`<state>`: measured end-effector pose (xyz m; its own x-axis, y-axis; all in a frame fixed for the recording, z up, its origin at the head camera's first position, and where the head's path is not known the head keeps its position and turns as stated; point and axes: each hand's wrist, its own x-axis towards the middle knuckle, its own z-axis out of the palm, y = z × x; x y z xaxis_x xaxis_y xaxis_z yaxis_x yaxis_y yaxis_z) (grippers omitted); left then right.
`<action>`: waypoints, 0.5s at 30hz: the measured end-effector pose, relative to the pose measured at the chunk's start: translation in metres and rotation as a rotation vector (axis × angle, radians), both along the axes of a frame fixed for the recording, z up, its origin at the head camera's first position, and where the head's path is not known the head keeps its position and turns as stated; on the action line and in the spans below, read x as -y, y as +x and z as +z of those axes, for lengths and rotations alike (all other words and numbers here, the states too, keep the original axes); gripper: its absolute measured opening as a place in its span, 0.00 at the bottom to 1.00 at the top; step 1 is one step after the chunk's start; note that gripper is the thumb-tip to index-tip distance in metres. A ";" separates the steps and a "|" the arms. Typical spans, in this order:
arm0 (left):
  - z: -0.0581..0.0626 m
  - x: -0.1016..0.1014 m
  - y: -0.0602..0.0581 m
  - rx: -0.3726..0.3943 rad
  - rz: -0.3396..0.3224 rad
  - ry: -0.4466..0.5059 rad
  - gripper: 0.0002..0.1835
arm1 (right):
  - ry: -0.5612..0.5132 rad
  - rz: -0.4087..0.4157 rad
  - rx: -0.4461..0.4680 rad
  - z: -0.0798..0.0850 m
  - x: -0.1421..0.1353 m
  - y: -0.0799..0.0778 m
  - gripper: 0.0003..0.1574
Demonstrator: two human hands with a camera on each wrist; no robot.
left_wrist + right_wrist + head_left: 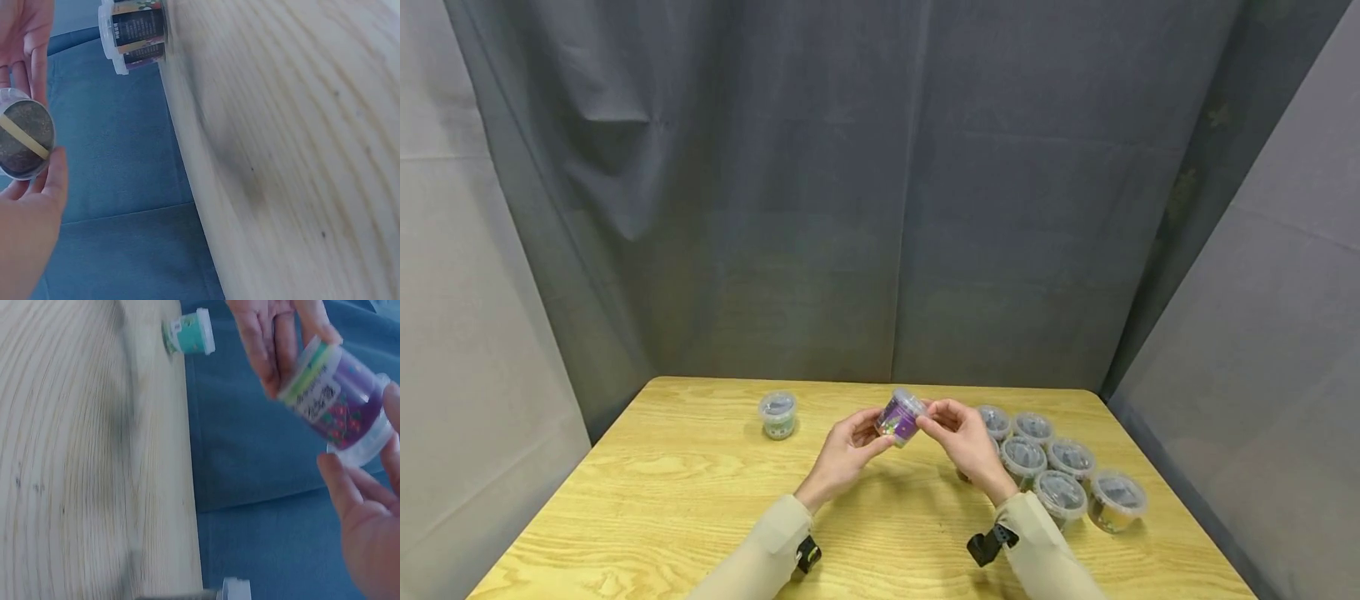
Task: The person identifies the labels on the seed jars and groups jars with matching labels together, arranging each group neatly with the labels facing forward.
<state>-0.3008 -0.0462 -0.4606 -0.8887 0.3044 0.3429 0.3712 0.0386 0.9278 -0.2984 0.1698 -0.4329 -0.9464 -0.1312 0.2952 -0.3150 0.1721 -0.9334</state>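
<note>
Above the middle of the table, both hands hold a small round plastic tub [901, 416] with a purple label and a clear lid, tilted. Fingers and thumb of the left hand [844, 454] grip it near the base. At the lid end, the right hand [964, 442] pinches its rim. The right wrist view shows printed text and red berry-like pictures on the tub's label [340, 403]. Seen from the left wrist, the tub's underside [26, 139] is dark with a tan strip across it. A green-labelled tub [778, 415] stands upright on the table to the left.
Several lidded tubs [1060, 492] stand grouped on the right of the wooden table [647, 500], close by the right forearm. Grey cloth [820, 208] hangs behind the far edge, with lighter panels [1262, 350] at the sides.
</note>
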 end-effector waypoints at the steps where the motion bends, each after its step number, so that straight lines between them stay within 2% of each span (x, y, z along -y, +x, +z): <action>1: 0.000 0.000 0.001 0.010 0.006 -0.005 0.29 | -0.002 -0.015 -0.003 0.000 0.002 0.001 0.13; 6: -0.001 -0.001 0.004 0.056 0.055 -0.021 0.33 | -0.013 -0.063 0.009 0.000 0.009 0.003 0.15; 10: -0.001 0.002 0.001 0.089 0.026 -0.003 0.31 | -0.027 -0.041 0.019 0.001 0.008 0.002 0.15; 15: 0.000 0.007 -0.001 0.111 -0.018 0.004 0.31 | -0.037 0.039 0.012 0.001 0.004 -0.002 0.16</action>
<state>-0.3017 -0.0531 -0.4607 -0.9158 0.3192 0.2437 0.2666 0.0293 0.9634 -0.3006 0.1656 -0.4321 -0.9442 -0.1575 0.2893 -0.3097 0.1256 -0.9425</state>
